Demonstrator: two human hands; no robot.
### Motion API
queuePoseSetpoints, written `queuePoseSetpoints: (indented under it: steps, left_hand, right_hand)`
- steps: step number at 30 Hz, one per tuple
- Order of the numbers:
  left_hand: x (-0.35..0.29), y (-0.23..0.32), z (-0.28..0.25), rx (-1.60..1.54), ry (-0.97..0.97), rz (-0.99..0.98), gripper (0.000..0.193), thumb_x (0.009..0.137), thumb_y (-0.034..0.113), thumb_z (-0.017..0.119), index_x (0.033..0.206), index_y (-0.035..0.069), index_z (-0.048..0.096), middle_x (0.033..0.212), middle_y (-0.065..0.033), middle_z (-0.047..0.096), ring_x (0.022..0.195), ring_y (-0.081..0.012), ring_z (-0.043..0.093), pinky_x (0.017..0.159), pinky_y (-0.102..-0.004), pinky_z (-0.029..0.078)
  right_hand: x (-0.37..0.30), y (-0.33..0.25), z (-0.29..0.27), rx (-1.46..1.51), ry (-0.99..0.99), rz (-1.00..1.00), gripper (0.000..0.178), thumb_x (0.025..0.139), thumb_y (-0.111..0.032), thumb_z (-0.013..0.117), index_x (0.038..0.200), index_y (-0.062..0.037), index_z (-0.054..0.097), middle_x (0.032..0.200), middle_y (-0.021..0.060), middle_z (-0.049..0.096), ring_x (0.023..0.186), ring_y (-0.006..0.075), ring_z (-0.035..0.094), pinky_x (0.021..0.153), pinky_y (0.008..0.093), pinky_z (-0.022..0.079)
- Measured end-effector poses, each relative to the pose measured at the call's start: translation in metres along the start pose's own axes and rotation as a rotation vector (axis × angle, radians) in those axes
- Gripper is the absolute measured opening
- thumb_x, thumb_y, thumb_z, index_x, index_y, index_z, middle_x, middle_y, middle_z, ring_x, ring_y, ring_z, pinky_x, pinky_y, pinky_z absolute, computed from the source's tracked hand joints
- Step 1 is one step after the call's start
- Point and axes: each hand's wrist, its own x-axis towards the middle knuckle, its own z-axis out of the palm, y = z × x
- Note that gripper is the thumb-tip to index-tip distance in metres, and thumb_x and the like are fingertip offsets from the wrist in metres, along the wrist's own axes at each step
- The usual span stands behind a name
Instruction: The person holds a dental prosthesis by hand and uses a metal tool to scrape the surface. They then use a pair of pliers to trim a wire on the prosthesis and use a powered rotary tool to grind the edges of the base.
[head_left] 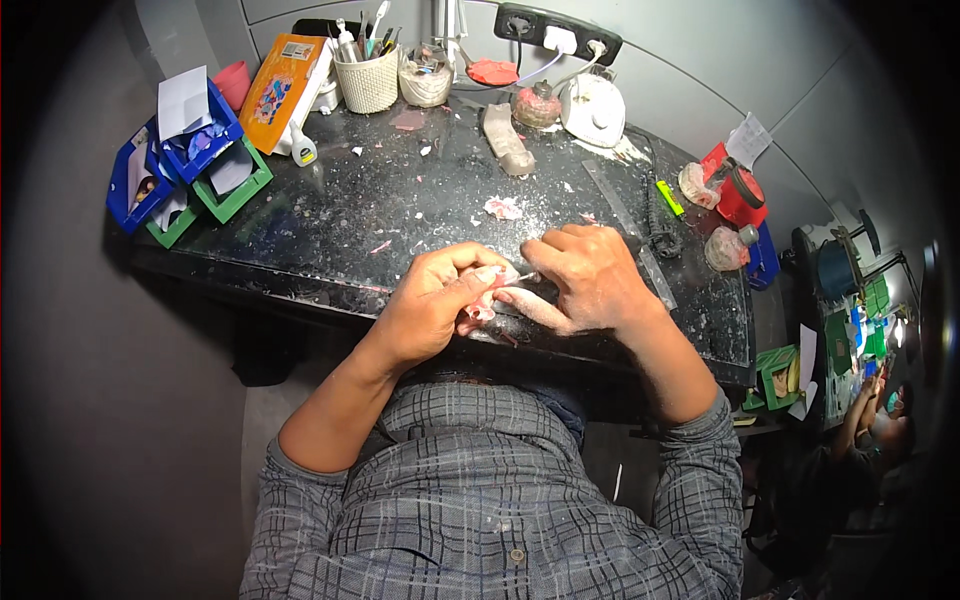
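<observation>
My left hand (435, 303) is closed around a small pink wax-like piece (483, 303) at the near edge of the dark worktop (330, 230). My right hand (590, 278) sits just to the right of it, fingers curled around a thin metal tool whose tip (524, 277) touches the pink piece. The hands touch each other and hide most of the piece. Both forearms come up from a grey checked shirt.
Blue and green small bins (190, 160) stand at the back left, an orange box (280, 92) and a white woven cup of tools (367, 72) behind. A pink scrap (503, 208) lies mid-table. A red container (738, 192) and a ruler (625, 225) lie right. Another person (880, 420) works far right.
</observation>
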Motion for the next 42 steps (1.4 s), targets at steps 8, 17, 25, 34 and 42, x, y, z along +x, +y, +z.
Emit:
queuePoseSetpoints:
  steps: [8,17,25,34,42]
  left_hand:
    - [0.003,-0.008,-0.007,-0.019,-0.075,0.092,0.027,0.109,0.019,0.056,0.122,-0.005,0.062,0.091,-0.0026,0.062,0.073,-0.0037,0.055,0.062,-0.0198,0.046]
    - [0.002,-0.009,0.001,0.102,-0.135,0.244,0.025,0.111,0.020,0.054,0.124,-0.001,0.058,0.107,-0.0066,0.062,0.087,-0.0080,0.060,0.076,-0.0257,0.056]
    - [0.002,-0.009,0.003,0.142,-0.122,0.277,0.024,0.111,0.019,0.053,0.124,-0.001,0.055,0.107,-0.0077,0.062,0.090,-0.0099,0.063,0.078,-0.0270,0.057]
    - [0.000,-0.010,0.009,0.207,-0.106,0.393,0.023,0.111,0.019,0.052,0.123,-0.001,0.056,0.104,-0.0065,0.060,0.090,-0.0104,0.063,0.077,-0.0276,0.057]
    - [0.006,-0.018,0.010,0.467,-0.012,0.674,0.020,0.111,0.012,0.051,0.122,-0.003,0.056,0.108,-0.0111,0.062,0.088,-0.0128,0.065,0.078,-0.0291,0.059]
  right_hand:
    - [0.001,0.000,-0.002,0.046,0.007,0.017,0.046,0.083,-0.047,0.079,0.075,-0.0075,0.058,0.062,0.0106,0.059,0.056,0.0317,0.063,0.051,0.0437,0.049]
    - [0.004,-0.004,-0.005,0.255,0.054,0.049,0.042,0.082,-0.041,0.081,0.074,-0.0074,0.056,0.062,0.0107,0.057,0.056,0.0323,0.062,0.053,0.0430,0.049]
    - [0.003,-0.002,-0.003,0.275,0.073,0.028,0.038,0.082,-0.040,0.080,0.079,-0.0069,0.061,0.064,0.0113,0.059,0.059,0.0331,0.064,0.055,0.0435,0.050]
    - [0.007,-0.006,-0.009,0.520,0.006,0.060,0.031,0.084,-0.031,0.079,0.079,-0.0046,0.064,0.067,0.0137,0.063,0.060,0.0324,0.066,0.056,0.0407,0.051]
    - [0.008,-0.010,-0.011,0.636,0.005,0.099,0.031,0.089,-0.028,0.077,0.078,-0.0027,0.063,0.065,0.0147,0.060,0.057,0.0308,0.063,0.054,0.0394,0.048]
